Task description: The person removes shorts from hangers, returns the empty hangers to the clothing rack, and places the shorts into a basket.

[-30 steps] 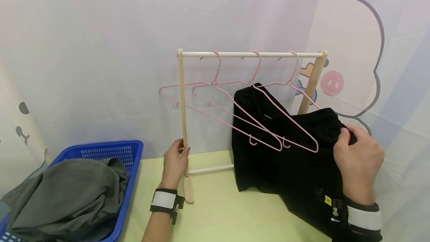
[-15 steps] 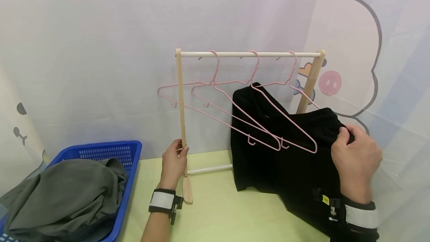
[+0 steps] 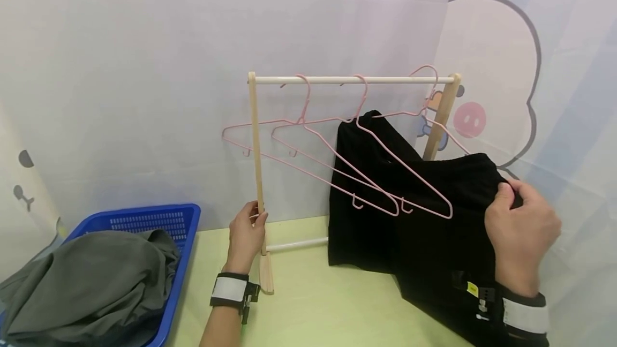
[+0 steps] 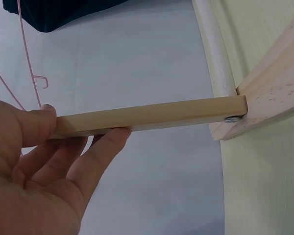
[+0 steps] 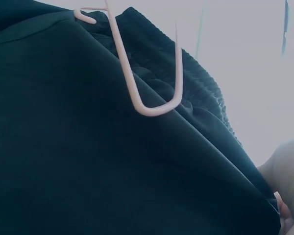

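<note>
In the head view, my left hand [image 3: 247, 234] pinches the rack's left wooden upright [image 3: 257, 159] low down, thumb on one side and fingers on the other. That grip also shows on the wooden bar [image 4: 152, 115] in the left wrist view. My right hand [image 3: 523, 232] grips the right corner of the waistband of black elastic-waist pants [image 3: 366, 218]. The pants are draped over the rightmost pink hanger [image 3: 402, 114], whose lower part is hidden inside them. That hanger's hook [image 3: 429, 68] stands raised above the rail. Gathered waistband [image 5: 206, 83] shows in the right wrist view.
Two bare pink hangers [image 3: 308, 100] hang from the white rail [image 3: 328, 80], overlapping the pants in front. A blue basket [image 3: 185, 261] with grey-green cloth [image 3: 96, 283] stands at left. A curtain [image 3: 144, 68] backs the yellow-green table [image 3: 313, 304].
My right hand has shifted right, pulling the pants and the rightmost hanger along; its hook has risen from the rail. My left hand keeps its hold on the upright. The view has shifted slightly.
</note>
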Tool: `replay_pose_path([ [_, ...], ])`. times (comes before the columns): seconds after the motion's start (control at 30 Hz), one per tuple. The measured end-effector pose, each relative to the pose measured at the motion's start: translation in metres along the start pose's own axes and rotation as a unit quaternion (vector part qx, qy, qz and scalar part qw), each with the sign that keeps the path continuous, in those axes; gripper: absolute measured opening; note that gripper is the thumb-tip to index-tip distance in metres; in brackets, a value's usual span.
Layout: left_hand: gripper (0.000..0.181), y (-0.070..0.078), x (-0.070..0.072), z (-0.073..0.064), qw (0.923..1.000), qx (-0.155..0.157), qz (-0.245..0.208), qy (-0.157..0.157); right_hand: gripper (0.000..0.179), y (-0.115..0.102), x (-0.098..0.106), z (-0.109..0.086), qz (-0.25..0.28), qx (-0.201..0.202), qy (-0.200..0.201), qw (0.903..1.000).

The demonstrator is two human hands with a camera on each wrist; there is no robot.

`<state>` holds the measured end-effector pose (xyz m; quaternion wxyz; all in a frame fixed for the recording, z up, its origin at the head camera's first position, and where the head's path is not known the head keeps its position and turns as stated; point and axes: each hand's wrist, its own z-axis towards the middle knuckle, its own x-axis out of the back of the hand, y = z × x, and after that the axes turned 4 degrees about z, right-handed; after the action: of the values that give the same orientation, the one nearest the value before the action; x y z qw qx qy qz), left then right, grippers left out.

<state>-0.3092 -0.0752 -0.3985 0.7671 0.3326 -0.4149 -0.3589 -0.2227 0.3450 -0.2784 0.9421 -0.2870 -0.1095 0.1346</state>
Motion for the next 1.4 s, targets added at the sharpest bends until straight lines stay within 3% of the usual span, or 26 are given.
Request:
replay_pose_path([
  [0.3, 0.034, -0.002, -0.001, 0.000, 0.9999, 0.011, -0.001, -0.006, 0.029, 0.000, 0.007, 0.002, 0.006, -0.029, 0.011, 0.9995],
  [0.43, 0.034, -0.001, -0.001, 0.001, 0.9999, 0.007, -0.001, -0.007, 0.030, 0.005, 0.013, 0.006, 0.005, -0.071, 0.016, 0.9974],
  [0.53, 0.035, 0.001, -0.001, 0.001, 0.9999, 0.006, -0.003, -0.008, 0.032, 0.008, 0.021, 0.010, 0.005, -0.104, 0.009, 0.9946],
  [0.73, 0.034, 0.002, 0.000, 0.000, 0.9999, 0.005, -0.007, -0.011, 0.035, 0.013, 0.033, 0.014, 0.005, -0.131, -0.024, 0.9911],
  [0.9, 0.033, 0.000, 0.000, -0.002, 1.0000, 0.002, -0.005, -0.005, 0.029, 0.023, 0.042, 0.020, 0.012, -0.195, -0.074, 0.9780],
  [1.07, 0.034, 0.000, -0.002, -0.004, 0.9999, 0.002, -0.006, -0.009, 0.031, 0.033, 0.050, 0.020, -0.015, -0.247, -0.127, 0.9605],
  [1.23, 0.034, 0.000, -0.002, -0.004, 0.9999, -0.004, -0.006, -0.010, 0.040, 0.045, 0.047, 0.014, -0.026, -0.249, -0.158, 0.9551],
  [1.4, 0.033, -0.001, -0.001, -0.004, 0.9999, -0.001, 0.001, -0.012, 0.036, 0.050, 0.045, 0.001, -0.022, -0.209, -0.150, 0.9661],
])
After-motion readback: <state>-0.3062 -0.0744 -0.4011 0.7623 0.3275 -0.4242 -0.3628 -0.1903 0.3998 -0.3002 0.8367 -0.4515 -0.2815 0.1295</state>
